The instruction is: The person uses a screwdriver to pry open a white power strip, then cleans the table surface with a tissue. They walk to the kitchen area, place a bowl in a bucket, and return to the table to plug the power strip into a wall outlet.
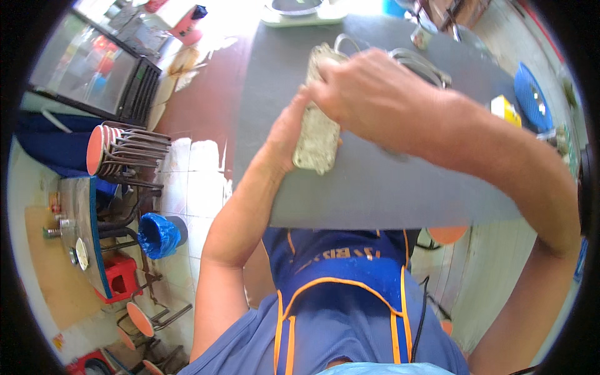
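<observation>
A grimy, off-white oblong casing [315, 140], possibly a power strip, is held lengthwise over the grey tabletop [398, 197]. Small holes show at its near corners. My left hand [289, 129] grips the casing along its left side. Across its upper part lies my right hand [358, 84], fingers bent and bunched against the top face; its fingertips are blurred, so I cannot tell whether they pinch anything. A pale cord [347, 41] loops up beyond the casing's far end. To the right, partly behind my right hand, rests a grey coil of cable [415, 65].
On the table's far side are a scale [302, 18] and a cup [423, 36]. A yellow-and-white box [506, 111] and a blue plastic basket [532, 96] lie at right. Stacked stools [124, 145], a blue-lined bin [159, 234] and a side table [77, 234] stand left.
</observation>
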`<control>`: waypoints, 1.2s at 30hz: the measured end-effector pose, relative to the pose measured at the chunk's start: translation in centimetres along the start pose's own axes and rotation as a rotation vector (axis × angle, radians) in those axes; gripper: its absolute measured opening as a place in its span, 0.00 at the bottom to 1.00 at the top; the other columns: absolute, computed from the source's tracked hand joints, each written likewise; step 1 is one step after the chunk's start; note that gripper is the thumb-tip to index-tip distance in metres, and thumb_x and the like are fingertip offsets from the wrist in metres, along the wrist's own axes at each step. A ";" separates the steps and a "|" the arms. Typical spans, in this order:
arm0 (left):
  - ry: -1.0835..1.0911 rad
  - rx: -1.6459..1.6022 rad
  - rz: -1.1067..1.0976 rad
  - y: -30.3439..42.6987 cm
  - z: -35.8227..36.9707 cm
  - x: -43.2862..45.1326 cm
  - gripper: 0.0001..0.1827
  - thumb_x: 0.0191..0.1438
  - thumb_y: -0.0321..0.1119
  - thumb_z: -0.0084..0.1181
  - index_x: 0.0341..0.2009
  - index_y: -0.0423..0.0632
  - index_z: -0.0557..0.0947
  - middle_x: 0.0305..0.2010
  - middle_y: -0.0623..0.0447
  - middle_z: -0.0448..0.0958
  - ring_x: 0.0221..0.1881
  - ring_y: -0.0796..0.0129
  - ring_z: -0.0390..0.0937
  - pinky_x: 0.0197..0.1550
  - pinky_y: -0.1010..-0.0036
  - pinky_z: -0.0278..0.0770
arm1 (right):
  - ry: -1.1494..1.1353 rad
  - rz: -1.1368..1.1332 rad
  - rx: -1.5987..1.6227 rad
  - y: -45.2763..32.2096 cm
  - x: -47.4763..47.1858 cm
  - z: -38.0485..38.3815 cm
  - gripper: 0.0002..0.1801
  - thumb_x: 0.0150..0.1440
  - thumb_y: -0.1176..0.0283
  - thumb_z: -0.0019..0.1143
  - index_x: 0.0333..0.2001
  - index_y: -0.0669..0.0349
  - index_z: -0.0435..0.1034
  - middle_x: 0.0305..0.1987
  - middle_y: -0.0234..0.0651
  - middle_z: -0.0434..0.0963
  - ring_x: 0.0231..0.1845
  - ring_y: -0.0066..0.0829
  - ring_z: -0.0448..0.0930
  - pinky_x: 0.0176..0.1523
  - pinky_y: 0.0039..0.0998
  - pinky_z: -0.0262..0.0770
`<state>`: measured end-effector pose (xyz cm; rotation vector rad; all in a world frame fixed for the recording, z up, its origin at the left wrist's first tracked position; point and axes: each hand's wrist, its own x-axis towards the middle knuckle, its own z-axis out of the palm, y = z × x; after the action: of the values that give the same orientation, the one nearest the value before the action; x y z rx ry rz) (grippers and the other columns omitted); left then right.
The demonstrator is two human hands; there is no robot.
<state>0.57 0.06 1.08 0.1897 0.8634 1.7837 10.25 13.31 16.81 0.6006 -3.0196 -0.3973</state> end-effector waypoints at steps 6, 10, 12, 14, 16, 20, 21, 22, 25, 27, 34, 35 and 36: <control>-0.037 -0.007 -0.004 -0.7 -1.7 0.8 0.31 0.70 0.60 0.44 0.57 0.44 0.75 0.40 0.43 0.83 0.37 0.57 0.85 0.36 0.59 0.88 | 0.015 0.071 0.180 0.1 0.2 -0.2 0.10 0.51 0.77 0.62 0.38 0.68 0.77 0.33 0.46 0.83 0.35 0.44 0.87 0.36 0.41 0.83; -0.107 0.030 0.013 -0.5 -1.4 0.6 0.31 0.69 0.61 0.44 0.57 0.44 0.74 0.41 0.44 0.82 0.37 0.57 0.85 0.35 0.61 0.87 | -0.046 0.033 0.239 0.3 -0.3 -0.5 0.15 0.53 0.77 0.63 0.45 0.69 0.73 0.37 0.46 0.81 0.38 0.48 0.86 0.38 0.42 0.83; -0.067 0.052 0.030 -0.2 -0.9 0.0 0.31 0.69 0.61 0.45 0.57 0.44 0.74 0.41 0.44 0.82 0.37 0.58 0.85 0.35 0.61 0.87 | -0.056 -0.012 0.177 0.3 -0.3 -0.8 0.19 0.52 0.76 0.66 0.47 0.68 0.72 0.40 0.46 0.80 0.39 0.48 0.85 0.39 0.41 0.83; -0.028 0.066 0.017 0.2 -0.7 -0.1 0.31 0.69 0.61 0.45 0.58 0.45 0.73 0.42 0.45 0.82 0.38 0.58 0.85 0.35 0.62 0.87 | -0.101 -0.028 0.112 0.2 0.2 -1.3 0.17 0.51 0.76 0.66 0.45 0.69 0.73 0.39 0.46 0.80 0.39 0.47 0.86 0.38 0.41 0.83; -0.026 0.088 0.003 0.3 -0.4 -0.4 0.31 0.69 0.61 0.45 0.57 0.45 0.73 0.42 0.45 0.82 0.39 0.58 0.85 0.36 0.61 0.87 | -0.139 -0.036 0.061 0.2 0.3 -1.2 0.14 0.51 0.75 0.66 0.41 0.69 0.75 0.37 0.48 0.81 0.38 0.46 0.86 0.37 0.39 0.83; -0.041 0.122 0.003 0.1 -0.4 0.1 0.31 0.70 0.61 0.44 0.57 0.45 0.74 0.42 0.46 0.81 0.39 0.59 0.85 0.36 0.61 0.87 | -0.305 0.084 0.133 0.2 0.6 -1.6 0.12 0.50 0.75 0.67 0.39 0.68 0.76 0.37 0.48 0.81 0.38 0.47 0.86 0.36 0.39 0.82; -0.043 0.116 0.004 0.1 -0.6 0.0 0.31 0.70 0.61 0.43 0.57 0.45 0.74 0.42 0.46 0.81 0.39 0.59 0.85 0.36 0.61 0.87 | -0.332 0.091 0.145 0.2 0.8 -1.5 0.13 0.50 0.75 0.67 0.40 0.68 0.75 0.38 0.48 0.81 0.38 0.47 0.86 0.36 0.39 0.82; -0.045 0.110 0.006 0.2 -0.7 -0.1 0.31 0.70 0.62 0.43 0.57 0.45 0.74 0.42 0.46 0.81 0.39 0.59 0.85 0.36 0.61 0.87 | -0.358 0.099 0.156 0.2 0.9 -1.4 0.15 0.50 0.75 0.67 0.42 0.67 0.75 0.38 0.48 0.80 0.38 0.47 0.86 0.36 0.39 0.81; -0.054 0.109 0.027 0.1 -0.9 -0.1 0.32 0.69 0.62 0.43 0.57 0.44 0.74 0.42 0.46 0.82 0.39 0.59 0.85 0.36 0.61 0.87 | -0.070 0.056 0.191 -0.1 0.2 -0.4 0.20 0.51 0.76 0.65 0.48 0.67 0.72 0.41 0.47 0.79 0.38 0.48 0.86 0.36 0.40 0.82; -0.051 0.113 0.033 -0.1 -0.9 -0.1 0.33 0.69 0.62 0.43 0.57 0.44 0.74 0.42 0.46 0.82 0.39 0.59 0.85 0.36 0.62 0.87 | -0.103 0.008 0.143 0.0 0.2 -0.6 0.22 0.52 0.75 0.65 0.51 0.67 0.69 0.42 0.46 0.78 0.38 0.47 0.86 0.37 0.40 0.82; -0.056 0.143 0.018 -0.1 -0.6 -0.1 0.33 0.70 0.62 0.43 0.56 0.42 0.75 0.40 0.45 0.82 0.37 0.60 0.84 0.34 0.63 0.86 | -0.373 0.107 0.087 0.6 1.3 -0.8 0.21 0.54 0.76 0.63 0.52 0.68 0.69 0.43 0.45 0.78 0.39 0.46 0.86 0.43 0.40 0.83; -0.067 0.147 0.028 -0.1 -0.6 -0.1 0.33 0.70 0.62 0.43 0.56 0.42 0.75 0.40 0.45 0.82 0.36 0.60 0.84 0.34 0.63 0.86 | -0.339 0.101 0.092 0.9 1.2 0.0 0.21 0.55 0.76 0.63 0.52 0.68 0.69 0.42 0.45 0.78 0.39 0.47 0.86 0.42 0.40 0.83; -0.060 0.156 0.026 0.0 -0.6 -0.1 0.33 0.70 0.62 0.43 0.55 0.42 0.75 0.39 0.45 0.82 0.36 0.60 0.84 0.33 0.63 0.86 | -0.303 0.096 0.097 1.0 1.2 0.3 0.20 0.55 0.76 0.62 0.51 0.67 0.69 0.42 0.45 0.78 0.38 0.47 0.85 0.42 0.40 0.83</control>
<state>0.36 -0.31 0.68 0.3547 0.9611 1.7263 8.70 13.84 16.77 0.4326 -3.3580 -0.3689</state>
